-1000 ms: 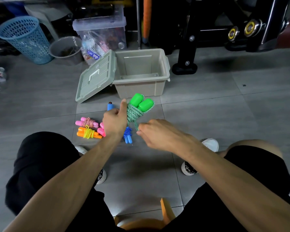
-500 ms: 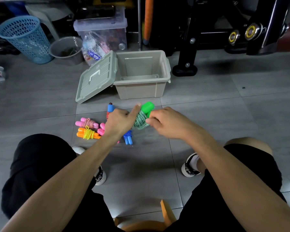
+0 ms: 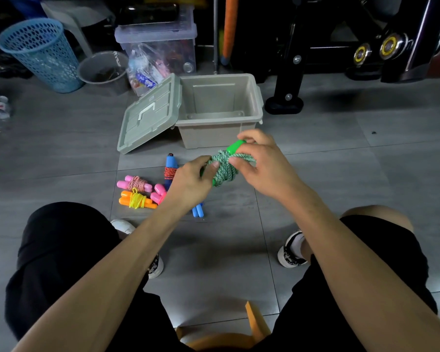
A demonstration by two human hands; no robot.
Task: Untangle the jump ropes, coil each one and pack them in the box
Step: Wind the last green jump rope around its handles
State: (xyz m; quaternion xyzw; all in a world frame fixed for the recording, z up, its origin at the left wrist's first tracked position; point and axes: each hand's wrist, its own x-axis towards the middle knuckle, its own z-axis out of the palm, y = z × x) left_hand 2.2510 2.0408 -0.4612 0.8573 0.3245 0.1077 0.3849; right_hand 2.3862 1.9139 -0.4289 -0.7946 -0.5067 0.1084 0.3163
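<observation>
A green jump rope (image 3: 224,168), its cord wound round its green handles, hangs above the floor between my hands. My left hand (image 3: 191,181) grips the bundle from the left. My right hand (image 3: 262,166) pinches the cord and a handle from the right. On the floor to the left lie coiled ropes: a pink one (image 3: 135,183), an orange one with yellow cord (image 3: 137,199), another pink one (image 3: 159,194), and a blue one with red cord (image 3: 170,166). More blue handles (image 3: 198,210) stick out below my left wrist. The beige box (image 3: 219,133) stands open behind, holding nothing.
The box's lid (image 3: 150,115) leans against its left side. A blue mesh basket (image 3: 40,53), a grey bucket (image 3: 103,71) and a clear storage bin (image 3: 160,50) stand at the back left. Black gym equipment (image 3: 341,47) fills the back right. My feet flank the floor tiles.
Both hands have turned the green bundle: its handles pointed up, now it lies tilted between my hands. My right hand moved up from the cord's loose end to the bundle.
</observation>
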